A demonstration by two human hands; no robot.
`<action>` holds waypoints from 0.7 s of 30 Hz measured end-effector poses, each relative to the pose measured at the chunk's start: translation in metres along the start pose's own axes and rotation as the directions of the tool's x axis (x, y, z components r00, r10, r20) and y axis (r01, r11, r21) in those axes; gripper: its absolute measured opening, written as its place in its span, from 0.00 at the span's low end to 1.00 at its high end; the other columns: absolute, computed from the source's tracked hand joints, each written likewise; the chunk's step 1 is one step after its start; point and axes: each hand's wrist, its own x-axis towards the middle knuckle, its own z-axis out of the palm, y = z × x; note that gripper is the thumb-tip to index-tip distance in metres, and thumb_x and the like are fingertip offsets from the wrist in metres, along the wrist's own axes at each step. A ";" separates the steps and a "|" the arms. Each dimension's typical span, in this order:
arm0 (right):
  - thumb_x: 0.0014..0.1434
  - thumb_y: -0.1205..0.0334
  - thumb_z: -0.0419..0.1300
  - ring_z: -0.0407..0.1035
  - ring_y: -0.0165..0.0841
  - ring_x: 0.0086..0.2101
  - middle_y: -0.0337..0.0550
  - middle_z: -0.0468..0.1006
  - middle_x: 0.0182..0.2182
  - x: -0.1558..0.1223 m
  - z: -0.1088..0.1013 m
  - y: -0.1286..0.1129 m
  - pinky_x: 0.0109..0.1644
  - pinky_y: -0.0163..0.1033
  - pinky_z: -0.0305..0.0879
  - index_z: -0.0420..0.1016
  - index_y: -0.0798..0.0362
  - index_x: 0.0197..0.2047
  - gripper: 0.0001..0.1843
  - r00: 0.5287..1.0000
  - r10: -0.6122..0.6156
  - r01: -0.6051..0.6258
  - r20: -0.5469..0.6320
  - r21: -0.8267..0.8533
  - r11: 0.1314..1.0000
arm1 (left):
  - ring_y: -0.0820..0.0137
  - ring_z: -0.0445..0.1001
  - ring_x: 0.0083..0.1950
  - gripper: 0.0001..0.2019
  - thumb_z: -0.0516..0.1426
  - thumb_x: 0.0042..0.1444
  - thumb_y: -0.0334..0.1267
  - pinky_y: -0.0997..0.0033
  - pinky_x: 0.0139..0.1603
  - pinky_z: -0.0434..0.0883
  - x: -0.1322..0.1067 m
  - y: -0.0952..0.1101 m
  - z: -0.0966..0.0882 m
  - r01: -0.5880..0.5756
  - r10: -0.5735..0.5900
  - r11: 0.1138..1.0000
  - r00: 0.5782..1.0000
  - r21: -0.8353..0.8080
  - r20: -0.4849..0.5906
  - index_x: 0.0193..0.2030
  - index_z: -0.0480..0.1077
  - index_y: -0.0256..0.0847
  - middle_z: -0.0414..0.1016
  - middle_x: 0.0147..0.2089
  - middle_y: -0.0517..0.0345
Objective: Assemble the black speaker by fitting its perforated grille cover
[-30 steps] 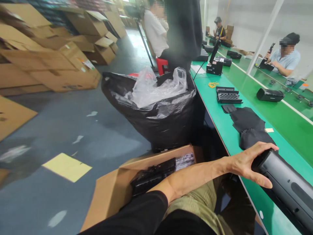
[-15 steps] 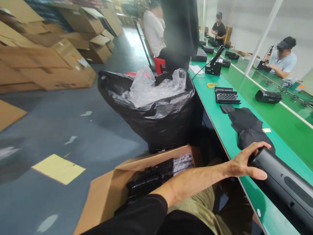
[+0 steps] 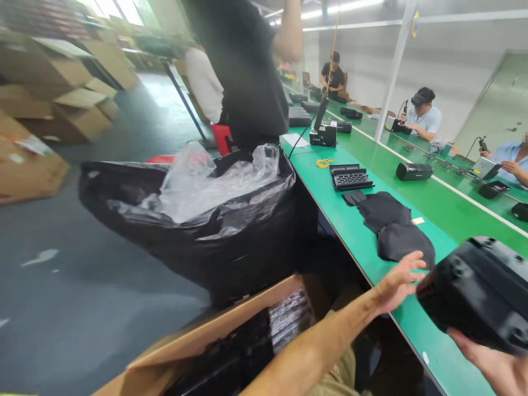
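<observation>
Left hand (image 3: 398, 280), fingers spread, lies at the blunt end of a matte black plastic casing (image 3: 474, 291); right hand (image 3: 495, 366) cups it from beneath.

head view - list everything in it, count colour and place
housing: one, black, lower right, over the bench edge
bench: one, green, running away on the right
fabric pieces: a few, black, on the bench
grille part: one, black, beyond the fabric
speaker: one, black, farther across the bench
bin bag: one, black, on the floor, clear plastic inside
cardboard box: one, brown, bottom centre, wrapped black parts inside
cartons: several, brown, far left
standing person: one, black top, behind the bag
left hand: open, at the housing's end
right hand: under the housing, holding it
</observation>
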 end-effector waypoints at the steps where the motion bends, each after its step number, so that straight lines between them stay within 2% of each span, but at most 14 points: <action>1: 0.55 0.43 0.75 0.71 0.62 0.60 0.48 0.76 0.61 0.006 -0.005 -0.004 0.57 0.75 0.73 0.66 0.29 0.71 0.43 0.999 -0.035 0.032 -0.035 -0.078 0.996 | 0.44 0.65 0.74 0.44 0.71 0.44 0.57 0.43 0.71 0.63 -0.002 0.014 -0.003 -0.044 0.046 0.989 0.999 0.138 -0.013 0.70 0.69 0.50 0.67 0.74 0.45; 2: 0.53 0.42 0.75 0.72 0.62 0.58 0.50 0.76 0.60 0.011 -0.008 -0.009 0.57 0.73 0.73 0.65 0.31 0.72 0.46 0.994 -0.099 0.088 -0.047 -0.191 0.978 | 0.43 0.62 0.76 0.47 0.71 0.45 0.58 0.41 0.72 0.62 -0.005 0.029 -0.003 -0.108 0.109 0.954 0.994 0.281 0.014 0.72 0.67 0.52 0.63 0.76 0.45; 3: 0.52 0.40 0.76 0.73 0.63 0.56 0.52 0.76 0.59 0.015 -0.010 -0.013 0.56 0.71 0.74 0.65 0.35 0.72 0.48 0.984 -0.178 0.160 -0.026 -0.326 0.932 | 0.43 0.59 0.78 0.49 0.72 0.45 0.59 0.40 0.74 0.61 -0.008 0.044 0.000 -0.193 0.170 0.889 0.981 0.414 0.091 0.74 0.64 0.54 0.60 0.79 0.45; 4: 0.52 0.39 0.74 0.74 0.63 0.53 0.55 0.77 0.57 0.019 -0.010 -0.017 0.55 0.70 0.74 0.66 0.39 0.72 0.48 0.967 -0.254 0.238 0.028 -0.459 0.856 | 0.42 0.56 0.80 0.53 0.74 0.43 0.59 0.39 0.76 0.58 -0.011 0.056 0.006 -0.271 0.184 0.792 0.960 0.547 0.210 0.76 0.63 0.56 0.57 0.80 0.46; 6: 0.58 0.36 0.67 0.76 0.62 0.49 0.56 0.78 0.52 0.022 -0.004 -0.023 0.51 0.69 0.75 0.64 0.45 0.71 0.44 0.925 -0.334 0.370 0.182 -0.639 0.675 | 0.41 0.55 0.81 0.58 0.78 0.38 0.57 0.39 0.80 0.53 -0.014 0.069 0.021 -0.381 0.122 0.570 0.916 0.728 0.383 0.76 0.63 0.56 0.54 0.82 0.46; 7: 0.60 0.36 0.63 0.76 0.61 0.47 0.56 0.79 0.50 0.022 0.000 -0.024 0.49 0.68 0.75 0.63 0.47 0.71 0.42 0.910 -0.337 0.406 0.241 -0.682 0.609 | 0.42 0.56 0.80 0.59 0.79 0.36 0.57 0.40 0.81 0.53 -0.013 0.070 0.028 -0.403 0.077 0.490 0.903 0.773 0.422 0.76 0.63 0.54 0.55 0.81 0.45; 8: 0.62 0.36 0.60 0.77 0.61 0.46 0.56 0.79 0.49 0.021 0.004 -0.025 0.49 0.68 0.75 0.62 0.48 0.71 0.41 0.909 -0.320 0.410 0.266 -0.707 0.576 | 0.42 0.59 0.79 0.58 0.78 0.36 0.58 0.41 0.81 0.54 -0.012 0.067 0.033 -0.410 0.055 0.448 0.900 0.795 0.433 0.76 0.64 0.52 0.57 0.79 0.43; 10: 0.63 0.35 0.58 0.77 0.62 0.46 0.57 0.79 0.49 0.016 0.007 -0.022 0.47 0.69 0.75 0.59 0.48 0.73 0.42 0.917 -0.275 0.397 0.289 -0.735 0.551 | 0.45 0.65 0.75 0.57 0.77 0.37 0.59 0.45 0.78 0.60 -0.008 0.055 0.034 -0.413 0.064 0.445 0.900 0.795 0.432 0.75 0.65 0.48 0.62 0.75 0.41; 11: 0.63 0.33 0.57 0.76 0.63 0.47 0.58 0.79 0.50 0.013 0.005 -0.018 0.46 0.70 0.75 0.57 0.48 0.75 0.45 0.918 -0.266 0.395 0.294 -0.724 0.565 | 0.46 0.66 0.73 0.56 0.77 0.37 0.60 0.46 0.77 0.62 -0.008 0.049 0.031 -0.418 0.089 0.461 0.899 0.783 0.428 0.73 0.66 0.46 0.64 0.72 0.41; 12: 0.62 0.30 0.59 0.76 0.65 0.49 0.60 0.78 0.52 0.008 0.000 -0.014 0.47 0.72 0.74 0.55 0.47 0.77 0.49 0.924 -0.263 0.381 0.277 -0.702 0.602 | 0.46 0.67 0.71 0.54 0.77 0.37 0.60 0.46 0.76 0.63 -0.009 0.044 0.025 -0.422 0.118 0.480 0.900 0.769 0.420 0.72 0.67 0.45 0.65 0.71 0.42; 14: 0.56 0.25 0.63 0.72 0.69 0.56 0.62 0.75 0.61 -0.005 -0.015 -0.001 0.53 0.77 0.72 0.52 0.42 0.81 0.58 0.958 -0.235 0.285 0.164 -0.636 0.717 | 0.47 0.69 0.67 0.52 0.76 0.37 0.60 0.47 0.73 0.64 -0.015 0.041 0.012 -0.415 0.163 0.525 0.906 0.743 0.391 0.69 0.69 0.45 0.66 0.69 0.44; 16: 0.51 0.22 0.67 0.69 0.71 0.61 0.60 0.69 0.69 -0.024 -0.030 0.010 0.58 0.77 0.70 0.51 0.38 0.82 0.63 0.993 -0.114 0.110 0.024 -0.498 0.860 | 0.50 0.70 0.63 0.50 0.76 0.39 0.58 0.50 0.70 0.66 -0.023 0.045 0.001 -0.364 0.162 0.584 0.928 0.726 0.336 0.70 0.68 0.47 0.68 0.66 0.47; 18: 0.50 0.22 0.68 0.66 0.68 0.65 0.58 0.65 0.72 -0.044 -0.035 0.014 0.61 0.72 0.70 0.49 0.37 0.82 0.65 0.998 0.059 -0.062 -0.020 -0.301 0.952 | 0.55 0.71 0.58 0.50 0.76 0.40 0.56 0.54 0.66 0.68 -0.029 0.050 -0.005 -0.289 0.115 0.646 0.952 0.706 0.285 0.71 0.66 0.48 0.70 0.62 0.50; 21: 0.54 0.25 0.70 0.62 0.61 0.69 0.54 0.64 0.73 -0.064 -0.024 0.007 0.67 0.60 0.66 0.49 0.39 0.82 0.62 0.983 0.182 -0.184 -0.030 -0.050 0.982 | 0.58 0.73 0.54 0.50 0.75 0.41 0.55 0.58 0.61 0.69 -0.030 0.054 -0.006 -0.220 0.062 0.724 0.965 0.654 0.256 0.71 0.64 0.48 0.73 0.56 0.53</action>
